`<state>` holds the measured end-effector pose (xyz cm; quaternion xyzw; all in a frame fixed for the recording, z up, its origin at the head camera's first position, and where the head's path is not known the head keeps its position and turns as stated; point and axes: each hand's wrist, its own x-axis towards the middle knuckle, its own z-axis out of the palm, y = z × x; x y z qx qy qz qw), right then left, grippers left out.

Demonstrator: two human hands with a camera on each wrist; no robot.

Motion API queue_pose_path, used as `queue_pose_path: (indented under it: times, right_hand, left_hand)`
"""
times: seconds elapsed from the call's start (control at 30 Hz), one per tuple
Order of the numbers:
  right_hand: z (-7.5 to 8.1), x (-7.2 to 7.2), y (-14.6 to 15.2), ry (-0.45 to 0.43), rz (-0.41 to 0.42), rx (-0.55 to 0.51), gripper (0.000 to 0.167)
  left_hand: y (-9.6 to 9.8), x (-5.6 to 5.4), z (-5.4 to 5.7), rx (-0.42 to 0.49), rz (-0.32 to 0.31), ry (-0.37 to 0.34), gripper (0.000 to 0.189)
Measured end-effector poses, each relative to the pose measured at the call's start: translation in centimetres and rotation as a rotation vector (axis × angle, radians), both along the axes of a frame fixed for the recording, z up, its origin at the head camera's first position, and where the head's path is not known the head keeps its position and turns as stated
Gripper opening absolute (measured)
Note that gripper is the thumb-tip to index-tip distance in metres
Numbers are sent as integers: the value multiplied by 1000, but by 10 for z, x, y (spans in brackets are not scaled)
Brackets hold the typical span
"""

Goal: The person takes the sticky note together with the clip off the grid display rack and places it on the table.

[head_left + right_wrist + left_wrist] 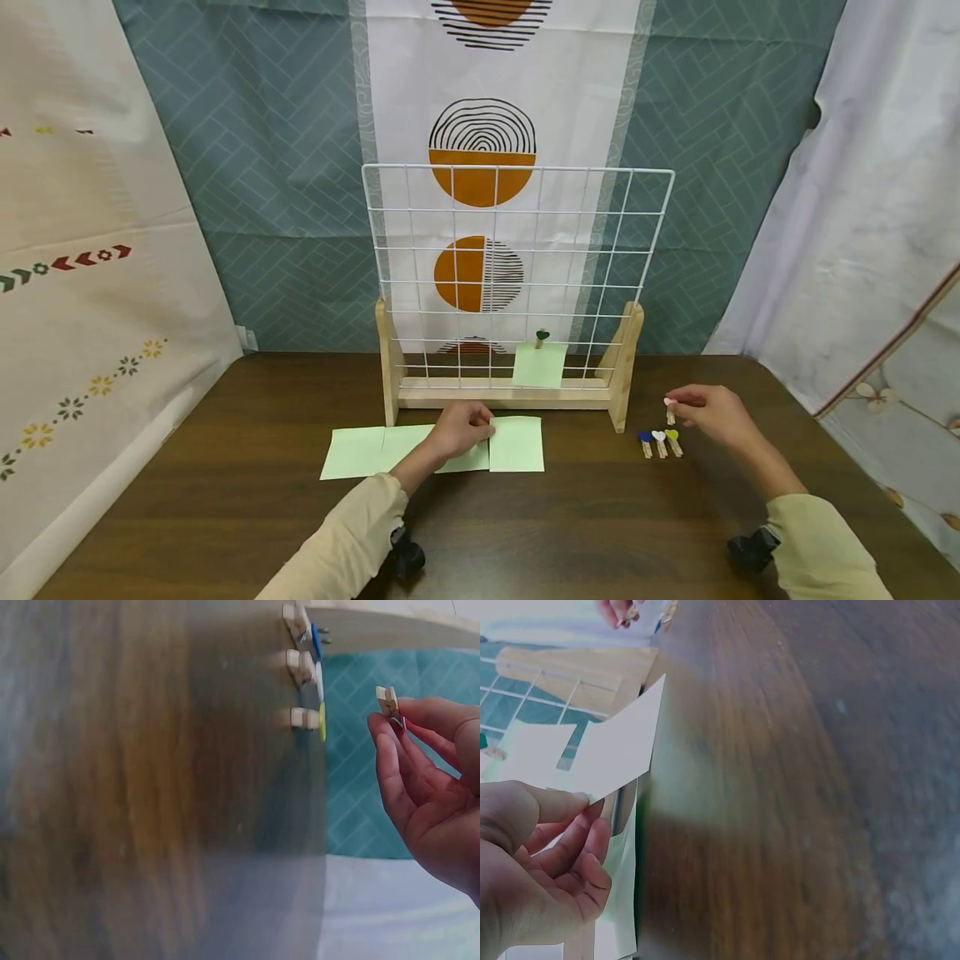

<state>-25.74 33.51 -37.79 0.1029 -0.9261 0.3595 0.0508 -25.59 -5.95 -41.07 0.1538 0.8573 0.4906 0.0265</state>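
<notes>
My left hand (459, 429) pinches the edge of a pale green paper sheet (516, 444) between thumb and fingers; in the left wrist view the sheet (626, 742) is raised and tilted above the wood. Other green sheets (354, 452) lie in a row to its left, partly behind the hand. On the right, my right hand (712, 412) pinches a small wooden clothespin (670, 412) with a pink top, its wooden end (387, 700) poking out past the fingertips. Just below it lie three more clothespins, topped with a blue heart (645, 437), a white heart (659, 436) and a yellow-green heart (672, 435).
Behind the hands stands a white wire grid (517, 250) on a wooden stand (504, 393). A green sheet (538, 367) hangs low on it from a clothespin with a dark green heart (542, 337). Patterned cloths (255, 167) enclose the brown table (570, 533).
</notes>
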Motion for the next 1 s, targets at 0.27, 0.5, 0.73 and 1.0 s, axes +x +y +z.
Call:
queue_pose_path:
  times: [0.27,0.5,0.73,1.0]
  right_hand:
    - [-2,1,16,-40,19,28,28]
    - [-8,3,27,-103,58,45,23]
    - [-15,0,34,-141,93,44,20]
    - [-17,1,34,-159,98,41,19]
  left_hand:
    - [3,0,1,-30,-24,19,10]
    - [4,-1,0,-93,-24,61,9]
    - [3,-3,-2,-129,-17,97,11]
    - [3,-3,-2,-158,-13,119,13]
